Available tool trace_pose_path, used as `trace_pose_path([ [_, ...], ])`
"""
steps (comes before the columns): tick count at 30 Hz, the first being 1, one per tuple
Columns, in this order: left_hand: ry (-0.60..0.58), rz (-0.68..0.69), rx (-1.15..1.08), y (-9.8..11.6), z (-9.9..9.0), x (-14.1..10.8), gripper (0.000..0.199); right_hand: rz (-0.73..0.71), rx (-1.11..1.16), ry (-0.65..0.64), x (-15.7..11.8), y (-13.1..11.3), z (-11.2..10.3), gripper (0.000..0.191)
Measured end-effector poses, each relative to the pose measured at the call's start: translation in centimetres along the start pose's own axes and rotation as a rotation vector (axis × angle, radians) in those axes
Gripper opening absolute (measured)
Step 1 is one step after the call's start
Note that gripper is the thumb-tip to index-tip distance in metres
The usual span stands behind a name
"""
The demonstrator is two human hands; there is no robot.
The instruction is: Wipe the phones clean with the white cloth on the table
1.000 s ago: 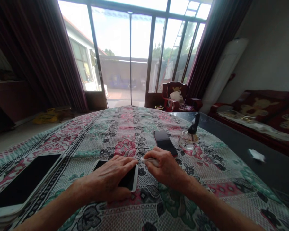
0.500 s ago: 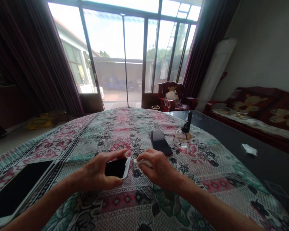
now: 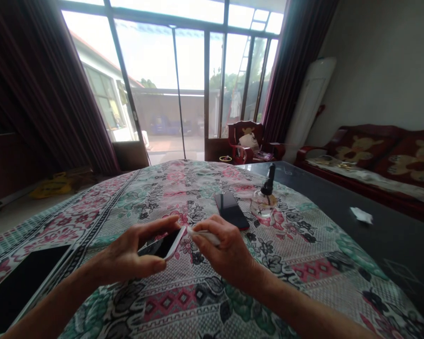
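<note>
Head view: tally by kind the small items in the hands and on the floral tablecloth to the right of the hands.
Phones: 2 (white-framed rectangular phone in the left hand; black rectangular phone on the cloth)
Bottles: 1 (clear, rounded bottle with a black top)
Wads: 1 (soft-looking white wad, right hand; material unclear)
Total: 4

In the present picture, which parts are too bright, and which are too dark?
Head view: daylight behind the glass doors washes the sky nearly white; head view: the curtains sink into deep shadow; head view: the left hand and right hand are dim but readable.
</note>
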State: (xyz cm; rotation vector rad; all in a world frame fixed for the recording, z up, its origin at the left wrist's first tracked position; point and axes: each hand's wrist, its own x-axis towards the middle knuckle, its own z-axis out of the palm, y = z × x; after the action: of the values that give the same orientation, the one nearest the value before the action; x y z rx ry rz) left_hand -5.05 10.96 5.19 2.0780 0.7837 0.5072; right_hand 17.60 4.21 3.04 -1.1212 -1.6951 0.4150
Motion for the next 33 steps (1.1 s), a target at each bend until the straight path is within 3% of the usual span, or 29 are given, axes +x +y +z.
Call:
trace_pose_path([
  [10,-0.022,0.044,-0.149,0.1,0.5,-0.2,0.072,-0.125,0.105,0.084,-0.3,-0.8,0.5,0.014],
  [20,0.029,-0.011,-0.186,-0.2,0.7,-0.2,0.073,-0.307,0.174,0.051,-1.5,-2.8,1.1,0.021],
  [28,0.035,-0.027,-0.098,0.9,1.0,-0.2,0.072,-0.156,0.092,0.124,-0.3,0.1,1.1,0.015],
  [33,0.037,-0.017,-0.146,0.6,1.1,-0.1,0.072,-0.142,0.133,0.124,-0.9,-0.9,1.3,0.016],
])
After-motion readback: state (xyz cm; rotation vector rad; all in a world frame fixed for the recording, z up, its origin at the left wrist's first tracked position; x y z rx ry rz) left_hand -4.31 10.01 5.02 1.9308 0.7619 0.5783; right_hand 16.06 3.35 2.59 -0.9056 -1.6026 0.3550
